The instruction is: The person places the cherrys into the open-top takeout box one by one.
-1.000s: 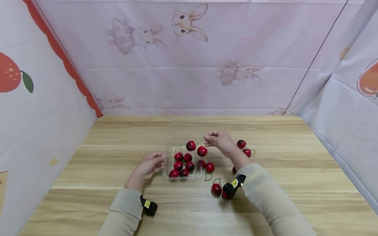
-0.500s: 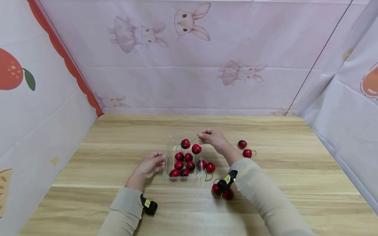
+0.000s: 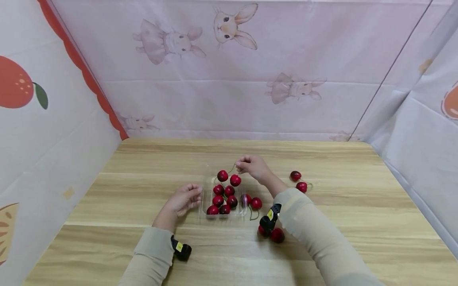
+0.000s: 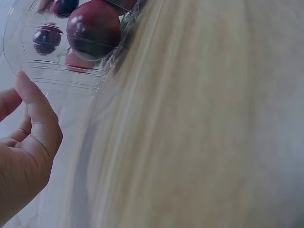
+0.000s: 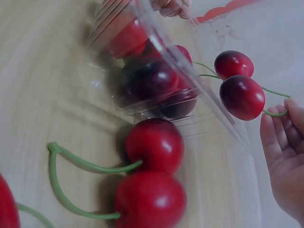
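Note:
My right hand [image 3: 252, 166] pinches the joined green stems of a pair of red cherries [image 5: 242, 97], which hang over the far part of a clear plastic container [image 3: 204, 214]. Inside the container lie several dark red cherries [image 3: 218, 200]. At its left side my left hand [image 3: 185, 200] holds the rim between thumb and fingers; in the left wrist view the fingertips [image 4: 23, 81] are right at the clear edge. Just right of the container another stemmed pair of cherries [image 5: 151, 199] rests on the table.
One more cherry pair [image 3: 277, 235] lies at the front right, partly under the right wrist camera [image 3: 270, 218]. Farther right is another pair [image 3: 301, 186]. The wooden table [image 3: 143, 167] is bounded by printed cloth walls [image 3: 236, 103] at the back and sides.
My right hand has moved left with the cherry pair, bringing it from the container's right side to over its far part. My left hand stays at the rim.

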`<state>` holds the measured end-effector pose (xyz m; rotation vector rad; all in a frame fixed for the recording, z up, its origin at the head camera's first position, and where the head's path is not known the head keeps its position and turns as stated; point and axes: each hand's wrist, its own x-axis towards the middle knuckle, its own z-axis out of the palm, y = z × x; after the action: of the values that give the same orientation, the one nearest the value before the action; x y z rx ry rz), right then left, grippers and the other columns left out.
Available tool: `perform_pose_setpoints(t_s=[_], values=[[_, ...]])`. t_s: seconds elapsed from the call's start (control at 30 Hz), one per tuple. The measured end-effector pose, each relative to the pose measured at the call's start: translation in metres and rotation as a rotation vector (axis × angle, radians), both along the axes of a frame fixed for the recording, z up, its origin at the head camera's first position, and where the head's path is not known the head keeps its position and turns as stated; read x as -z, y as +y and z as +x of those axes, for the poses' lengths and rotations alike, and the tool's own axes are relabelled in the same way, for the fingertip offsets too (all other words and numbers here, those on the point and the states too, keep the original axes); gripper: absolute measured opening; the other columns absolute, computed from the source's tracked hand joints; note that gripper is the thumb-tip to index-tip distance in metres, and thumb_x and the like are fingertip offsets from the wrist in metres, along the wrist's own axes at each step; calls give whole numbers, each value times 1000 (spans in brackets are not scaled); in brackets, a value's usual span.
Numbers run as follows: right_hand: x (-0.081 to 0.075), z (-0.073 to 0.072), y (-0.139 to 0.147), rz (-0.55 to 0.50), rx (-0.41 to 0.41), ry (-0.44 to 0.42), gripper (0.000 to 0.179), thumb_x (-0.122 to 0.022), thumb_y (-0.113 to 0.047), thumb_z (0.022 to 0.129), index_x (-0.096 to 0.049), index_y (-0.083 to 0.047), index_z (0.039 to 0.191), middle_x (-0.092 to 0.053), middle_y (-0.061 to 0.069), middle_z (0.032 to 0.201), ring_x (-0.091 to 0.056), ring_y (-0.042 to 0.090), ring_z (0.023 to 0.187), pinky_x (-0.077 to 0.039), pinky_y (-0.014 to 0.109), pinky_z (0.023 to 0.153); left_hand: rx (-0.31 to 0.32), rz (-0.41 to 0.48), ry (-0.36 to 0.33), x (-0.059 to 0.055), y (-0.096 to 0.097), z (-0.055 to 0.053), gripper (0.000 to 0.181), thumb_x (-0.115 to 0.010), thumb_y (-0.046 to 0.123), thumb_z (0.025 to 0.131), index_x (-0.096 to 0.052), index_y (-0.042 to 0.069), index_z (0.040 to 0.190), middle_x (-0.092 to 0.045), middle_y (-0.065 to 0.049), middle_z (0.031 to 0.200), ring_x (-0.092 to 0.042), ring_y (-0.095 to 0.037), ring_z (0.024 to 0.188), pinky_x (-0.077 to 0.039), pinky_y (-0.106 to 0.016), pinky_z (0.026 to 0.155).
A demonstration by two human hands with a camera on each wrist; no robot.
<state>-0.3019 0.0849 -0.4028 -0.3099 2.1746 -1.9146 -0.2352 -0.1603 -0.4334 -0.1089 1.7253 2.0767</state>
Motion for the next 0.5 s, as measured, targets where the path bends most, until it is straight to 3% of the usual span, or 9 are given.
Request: perform_pose_setpoints(t_s=[0.23, 0.5], values=[[3, -2, -5, 56, -40, 38, 21, -50, -3, 86, -52, 16, 95, -51, 33, 91, -49, 45, 88, -49, 34, 71, 11, 11, 1, 0, 0, 1, 5, -48, 6, 87, -47, 3, 90, -49, -4, 73, -49, -10, 63, -47, -20, 61], [5, -6, -8, 109, -59, 27, 19, -49, -3, 87, -52, 14, 95, -53, 30, 91, -52, 42, 85, -47, 39, 74, 18, -1, 13, 1, -1, 1, 8, -48, 7, 88, -46, 2, 93, -48, -3, 74, -49, -10, 65, -46, -21, 63]])
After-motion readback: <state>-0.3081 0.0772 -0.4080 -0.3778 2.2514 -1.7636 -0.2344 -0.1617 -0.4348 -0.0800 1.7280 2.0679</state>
